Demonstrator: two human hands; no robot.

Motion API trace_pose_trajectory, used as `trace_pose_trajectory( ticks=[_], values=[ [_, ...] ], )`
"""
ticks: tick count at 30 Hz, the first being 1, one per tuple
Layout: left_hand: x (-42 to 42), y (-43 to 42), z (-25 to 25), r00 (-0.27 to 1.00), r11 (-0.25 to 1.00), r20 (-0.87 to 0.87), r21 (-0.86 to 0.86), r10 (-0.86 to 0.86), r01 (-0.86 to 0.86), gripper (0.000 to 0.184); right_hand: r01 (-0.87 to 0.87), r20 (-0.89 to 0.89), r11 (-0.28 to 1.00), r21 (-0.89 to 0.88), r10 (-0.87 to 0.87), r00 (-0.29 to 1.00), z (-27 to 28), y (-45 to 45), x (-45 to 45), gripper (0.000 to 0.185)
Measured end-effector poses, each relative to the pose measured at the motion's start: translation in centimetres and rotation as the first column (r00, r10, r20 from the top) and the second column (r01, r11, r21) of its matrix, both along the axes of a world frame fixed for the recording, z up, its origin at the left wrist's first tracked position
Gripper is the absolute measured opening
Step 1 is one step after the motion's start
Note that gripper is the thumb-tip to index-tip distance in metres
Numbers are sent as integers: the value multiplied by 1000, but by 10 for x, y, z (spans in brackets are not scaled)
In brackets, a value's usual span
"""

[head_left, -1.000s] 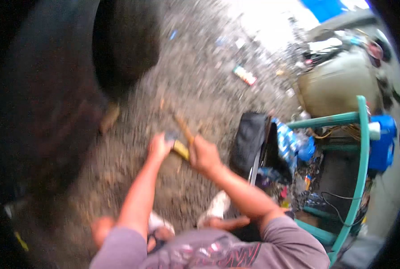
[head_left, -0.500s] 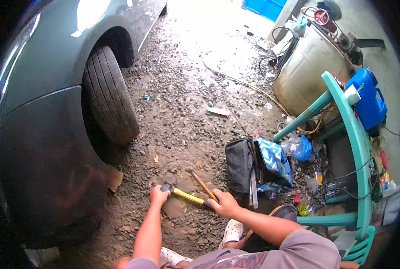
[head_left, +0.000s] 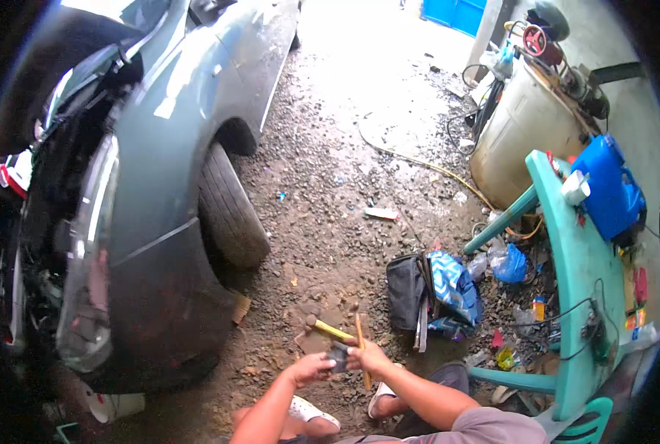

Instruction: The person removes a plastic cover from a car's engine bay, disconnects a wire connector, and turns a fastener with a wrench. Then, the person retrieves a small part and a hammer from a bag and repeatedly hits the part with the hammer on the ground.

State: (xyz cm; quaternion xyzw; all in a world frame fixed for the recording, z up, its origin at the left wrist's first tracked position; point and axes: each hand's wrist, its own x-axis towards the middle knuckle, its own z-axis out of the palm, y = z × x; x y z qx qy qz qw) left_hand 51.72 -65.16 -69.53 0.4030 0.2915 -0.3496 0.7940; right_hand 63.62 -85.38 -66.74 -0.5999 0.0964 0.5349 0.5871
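Observation:
My left hand (head_left: 311, 368) is closed on a dark block-like object (head_left: 337, 358) between my two hands; its exact shape is hard to make out. My right hand (head_left: 369, 357) grips a thin wooden handle (head_left: 359, 329), which points away from me and shows below the fingers too. A yellow-handled tool (head_left: 332, 329) slants from the right hand toward the upper left. Both hands are low over the gravel, just in front of my feet.
On the left is a dark car (head_left: 160, 296) with its front wheel (head_left: 230, 207) turned. A black bag (head_left: 405, 292) and a blue-patterned bag (head_left: 452, 285) lie right of my hands, beside a green plastic chair (head_left: 559, 274). A tank (head_left: 522, 133) and blue jug (head_left: 607, 185) are beyond.
My left hand has moved from the hammer head at the yellow handle's end in toward my right hand. The yellow handle's free end now points up-left, and the wooden handle is more upright.

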Motion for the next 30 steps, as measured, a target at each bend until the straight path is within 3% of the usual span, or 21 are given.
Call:
trace_pose_trajectory(
  ticks=[3,5,6,7,9,11,12,13,15,17,18,19,21,23,25,26,28,29,30],
  values=[
    [-30,-25,86,998,997,-30,50,-62,63,35,-247,269,965,-85,261,927,37,-22,-32,33],
    [-53,-32,137,990,987,8,81,-137,136,34,-262,153,964,-55,267,952,103,-30,-49,30],
    [-64,-34,160,987,981,17,113,-159,156,34,-306,216,946,-105,322,922,142,-36,-53,33],
    [-71,-33,189,983,974,27,147,-180,175,34,-297,202,950,-93,310,929,146,-45,-62,30],
    [-80,-30,302,992,964,8,234,-127,122,35,-272,184,956,-105,288,940,225,-53,-62,27],
    [-90,-13,409,980,891,-57,410,-191,197,77,-277,164,953,-123,295,942,282,-63,-50,31],
    [-107,-2,426,971,856,-55,464,-231,230,87,-257,112,954,-154,276,955,316,-65,-46,37],
    [-124,10,442,961,816,-57,516,-271,261,98,-224,208,961,-163,255,944,351,-71,-42,36],
    [-171,35,427,996,709,-49,700,-72,86,46,-187,560,969,-159,245,792,381,-86,-33,37],
    [-209,51,484,991,600,-94,789,-98,134,50,-149,688,989,-15,118,716,412,-92,-15,40],
    [-235,60,487,997,528,-77,845,-33,82,52,-95,673,994,51,36,739,447,-87,-10,39],
    [-266,64,481,998,450,-59,892,28,40,54,-36,647,993,114,-46,761,483,-83,-8,38],
    [-317,64,485,987,449,-130,890,95,74,57,-59,636,993,104,-21,771,490,-75,20,32],
    [-377,65,474,965,450,-201,887,170,105,59,29,608,997,68,-64,791,509,-66,28,24],
    [-442,57,437,941,273,-337,909,36,315,54,35,610,996,83,-79,789,519,-59,22,19],
    [-472,52,424,939,287,-338,907,58,308,54,57,617,997,60,-82,783,523,-56,15,18],
    [-520,47,417,832,322,-530,769,-163,553,42,47,695,999,-2,-33,719,512,-48,4,17],
    [-539,39,423,836,327,-528,772,-146,545,42,31,697,1000,3,-24,717,475,-49,9,17],
    [-561,24,431,851,440,-525,765,5,469,39,-37,752,992,-121,115,649,433,-54,13,17]
  ],
)
